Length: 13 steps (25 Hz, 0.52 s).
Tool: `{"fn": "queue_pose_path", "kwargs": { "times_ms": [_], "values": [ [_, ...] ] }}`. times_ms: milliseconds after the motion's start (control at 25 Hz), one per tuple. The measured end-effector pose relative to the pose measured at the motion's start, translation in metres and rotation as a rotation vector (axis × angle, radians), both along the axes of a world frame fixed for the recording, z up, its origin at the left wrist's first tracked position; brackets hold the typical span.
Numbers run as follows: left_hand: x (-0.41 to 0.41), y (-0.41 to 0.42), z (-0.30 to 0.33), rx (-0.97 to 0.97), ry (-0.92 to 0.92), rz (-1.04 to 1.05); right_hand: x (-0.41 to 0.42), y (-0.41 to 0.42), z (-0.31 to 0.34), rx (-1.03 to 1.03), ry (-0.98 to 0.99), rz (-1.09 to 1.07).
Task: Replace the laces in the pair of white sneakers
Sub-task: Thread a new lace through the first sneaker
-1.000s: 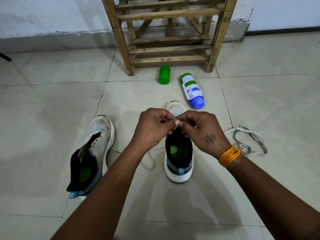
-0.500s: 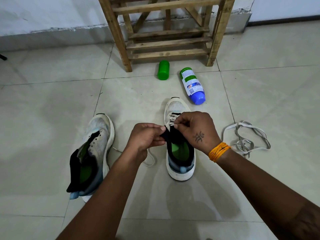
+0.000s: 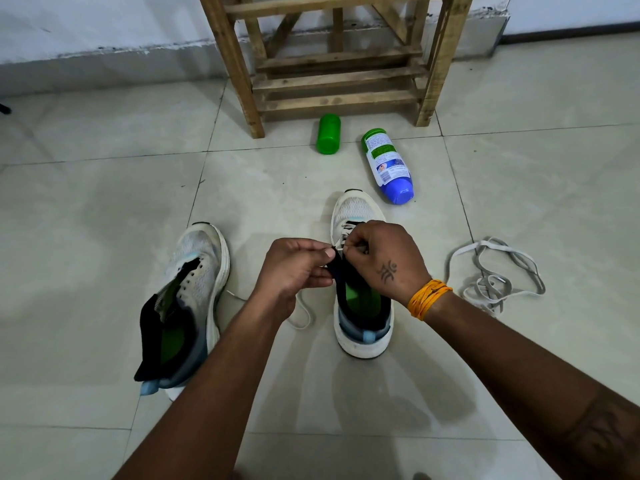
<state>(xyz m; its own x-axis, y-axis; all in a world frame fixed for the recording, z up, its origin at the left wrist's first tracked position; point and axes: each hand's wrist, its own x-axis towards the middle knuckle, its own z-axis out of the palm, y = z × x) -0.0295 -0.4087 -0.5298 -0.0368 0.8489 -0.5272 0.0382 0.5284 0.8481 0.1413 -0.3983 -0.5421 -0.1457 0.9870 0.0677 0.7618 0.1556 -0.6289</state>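
Two white sneakers with black collars and green insoles stand on the tiled floor. The right sneaker (image 3: 356,216) is upright in the middle, partly laced near the toe. My left hand (image 3: 294,268) grips its black tongue from the left. My right hand (image 3: 381,258) pinches a white lace (image 3: 341,237) over the eyelets. A loose length of that lace (image 3: 301,317) trails on the floor under my left wrist. The left sneaker (image 3: 194,289) has no lace and leans with its tongue pulled out. A separate loose white lace (image 3: 495,275) lies coiled to the right.
A wooden rack (image 3: 339,64) stands against the wall ahead. In front of it lie a green cap (image 3: 328,134) and a blue and white bottle (image 3: 388,166) on its side, just beyond the right sneaker's toe.
Both hands have dropped lower over the right sneaker and drawn slightly apart. My left hand now holds the tongue instead of meeting the right hand's fingertips. The view has tilted up a little.
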Motion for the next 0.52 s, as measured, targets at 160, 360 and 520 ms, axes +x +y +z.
{"fn": "queue_pose_path", "kwargs": {
  "times_ms": [160,360,520],
  "values": [
    [0.004,-0.001,-0.002,0.091,0.101,-0.051,-0.004,-0.002,0.001,-0.019,-0.068,-0.027],
    [0.009,-0.004,-0.001,0.254,0.285,-0.122,0.0,0.006,0.004,-0.159,-0.027,0.008],
    [0.012,-0.007,-0.002,0.279,0.308,-0.11,-0.001,0.0,-0.002,-0.174,0.059,-0.021]
  ]
}}
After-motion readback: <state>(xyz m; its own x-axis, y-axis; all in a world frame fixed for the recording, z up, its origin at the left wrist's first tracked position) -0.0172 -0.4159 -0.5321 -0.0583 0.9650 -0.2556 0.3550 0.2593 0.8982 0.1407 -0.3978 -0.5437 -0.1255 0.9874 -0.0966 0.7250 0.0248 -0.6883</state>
